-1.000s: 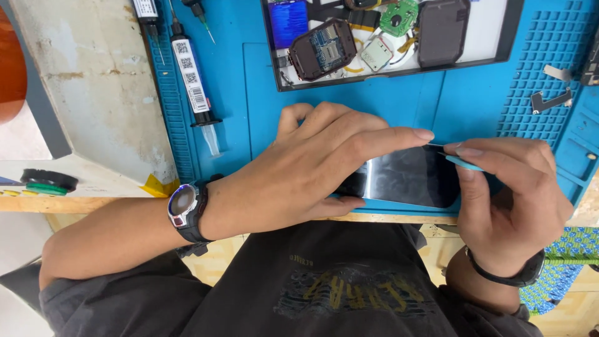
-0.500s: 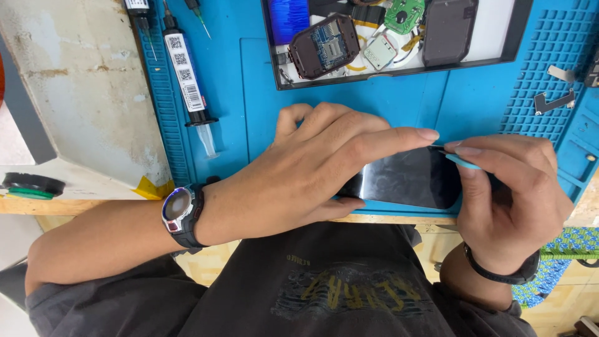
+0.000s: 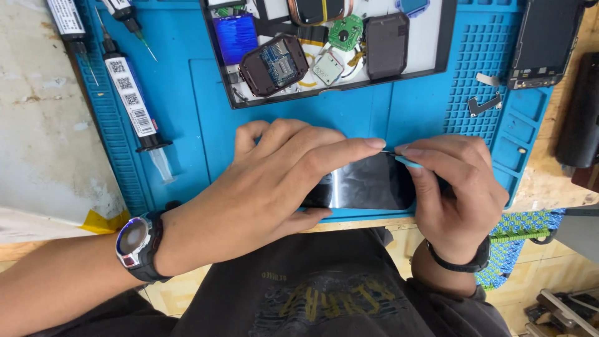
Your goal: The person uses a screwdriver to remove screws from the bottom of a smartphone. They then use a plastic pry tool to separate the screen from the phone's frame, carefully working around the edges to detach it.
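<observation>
**Two hands work on a dark phone at the near edge of a blue repair mat**

A dark, glossy phone [image 3: 368, 184] lies flat on a blue repair mat [image 3: 187, 106], at the mat's near edge, closest to the person. All places below are given relative to this phone.

The left hand [image 3: 281, 181] lies across the phone's left end, palm down, covering that part. Its fingers are spread and pressed flat, with the index finger stretched along the phone's far edge and the thumb tucked at the near edge. It holds the phone steady rather than gripping it.

The right hand [image 3: 455, 187] sits at the phone's right end. Its thumb and index finger are pinched together on a thin light-blue pick [image 3: 405, 161], whose tip meets the phone's far right corner, just beside the left index fingertip. The remaining fingers curl around the phone's right end.

Beyond the phone, farther from the person, a black tray [image 3: 446, 37] holds small electronic parts, among them a green round circuit board [image 3: 345, 31] and a dark square casing [image 3: 274, 65]. To the far left of the phone, a labelled syringe tube [image 3: 134, 103] lies on the mat. To the far right, past the tray, another opened dark device [image 3: 546, 40] rests. Each wrist wears a watch or band.
</observation>
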